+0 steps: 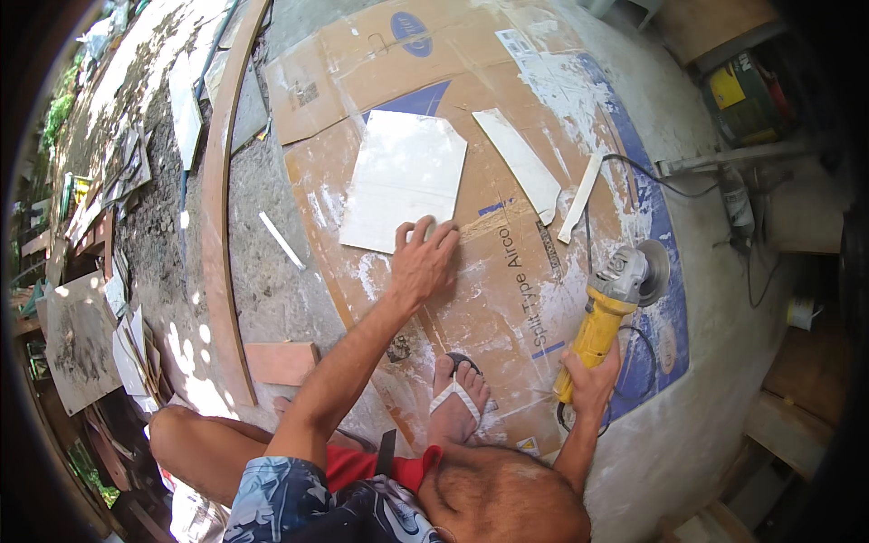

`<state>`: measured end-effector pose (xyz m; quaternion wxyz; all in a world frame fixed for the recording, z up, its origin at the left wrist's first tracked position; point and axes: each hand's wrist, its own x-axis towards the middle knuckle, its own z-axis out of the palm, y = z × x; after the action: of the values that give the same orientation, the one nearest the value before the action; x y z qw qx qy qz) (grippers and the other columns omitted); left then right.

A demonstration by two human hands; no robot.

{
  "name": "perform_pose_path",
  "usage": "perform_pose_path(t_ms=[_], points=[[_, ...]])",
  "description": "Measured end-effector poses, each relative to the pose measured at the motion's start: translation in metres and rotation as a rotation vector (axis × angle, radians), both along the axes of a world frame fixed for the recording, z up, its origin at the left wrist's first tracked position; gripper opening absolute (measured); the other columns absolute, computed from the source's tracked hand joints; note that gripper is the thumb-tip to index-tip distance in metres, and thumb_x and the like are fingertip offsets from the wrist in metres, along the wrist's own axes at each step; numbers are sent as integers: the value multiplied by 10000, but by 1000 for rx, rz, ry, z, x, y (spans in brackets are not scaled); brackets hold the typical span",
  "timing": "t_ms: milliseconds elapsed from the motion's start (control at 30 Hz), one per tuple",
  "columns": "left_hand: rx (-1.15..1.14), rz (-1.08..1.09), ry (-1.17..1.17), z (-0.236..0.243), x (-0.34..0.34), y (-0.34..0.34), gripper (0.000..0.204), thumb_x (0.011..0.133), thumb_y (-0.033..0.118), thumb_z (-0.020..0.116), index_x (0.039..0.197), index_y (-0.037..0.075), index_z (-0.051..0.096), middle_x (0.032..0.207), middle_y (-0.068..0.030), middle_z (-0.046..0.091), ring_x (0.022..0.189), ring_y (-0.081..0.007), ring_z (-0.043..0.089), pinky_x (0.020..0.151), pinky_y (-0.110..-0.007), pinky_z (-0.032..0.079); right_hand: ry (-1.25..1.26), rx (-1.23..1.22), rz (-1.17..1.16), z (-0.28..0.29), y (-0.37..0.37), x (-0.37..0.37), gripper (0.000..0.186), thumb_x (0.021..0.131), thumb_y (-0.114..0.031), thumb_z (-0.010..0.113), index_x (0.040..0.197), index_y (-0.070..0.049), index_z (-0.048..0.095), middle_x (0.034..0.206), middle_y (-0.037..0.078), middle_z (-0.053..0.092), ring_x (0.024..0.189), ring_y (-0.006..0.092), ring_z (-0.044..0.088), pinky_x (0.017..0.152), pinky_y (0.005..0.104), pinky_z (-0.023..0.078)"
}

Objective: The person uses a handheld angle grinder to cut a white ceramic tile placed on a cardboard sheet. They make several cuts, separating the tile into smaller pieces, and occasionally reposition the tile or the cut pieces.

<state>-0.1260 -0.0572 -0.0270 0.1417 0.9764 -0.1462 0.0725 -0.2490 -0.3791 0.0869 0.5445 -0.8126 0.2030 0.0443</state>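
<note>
Resting loosely spread, bent fingers on the near edge of one flat white panel with a clipped corner [405, 176], the left hand [425, 260] has it at twelve o'clock, with bare brown cardboard sheeting [493, 294] opening toward four, where the right hand [594, 376] wraps around one yellow-and-grey angle grinder [599, 332]. Two narrow white offcuts [518, 163] lie at one to two o'clock beside a dark, thin cable [654, 175]; one sandalled foot [455, 407] stands at six.
</note>
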Motion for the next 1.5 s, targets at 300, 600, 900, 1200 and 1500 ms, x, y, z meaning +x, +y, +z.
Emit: perform_pose_path(t_ms=[300,600,900,1200,1500], points=[[-299,310,98,-12,103,-119,854,978,351,713,1653,-59,388,1606,-312,512,1501,-540,412,1243,-645,327,9,124,-39,2,32,13,614,809,-96,824,1360,44,591,1095,101,661,965,220,649,922,383,540],[-113,717,83,13,136,-13,1156,948,626,742,1734,-40,215,1763,-353,256,1660,-540,127,1307,-709,140,-1,57,-140,-3,-10,-4,568,818,-77,817,1336,24,605,1082,81,655,953,192,640,883,344,533],[-292,810,-10,-13,136,44,932,931,460,821,1538,-140,447,1494,-291,476,1390,-467,402,1239,-606,291,34,180,-86,-5,19,-3,569,834,-36,811,1353,18,585,1078,63,664,912,156,654,846,321,552],[-506,413,-121,-15,126,9,692,968,256,801,1536,-49,549,1382,-240,673,1365,-412,507,1202,-528,387,29,109,-31,-8,40,-1,565,772,-49,846,1280,12,605,1011,83,696,868,201,687,818,368,574],[-252,555,-245,16,21,68,452,1010,118,746,1433,-19,664,1203,-215,746,1227,-370,638,1102,-453,520,30,-74,331,-33,117,70,503,772,-123,864,1185,24,619,967,178,757,869,285,753,794,435,595]])
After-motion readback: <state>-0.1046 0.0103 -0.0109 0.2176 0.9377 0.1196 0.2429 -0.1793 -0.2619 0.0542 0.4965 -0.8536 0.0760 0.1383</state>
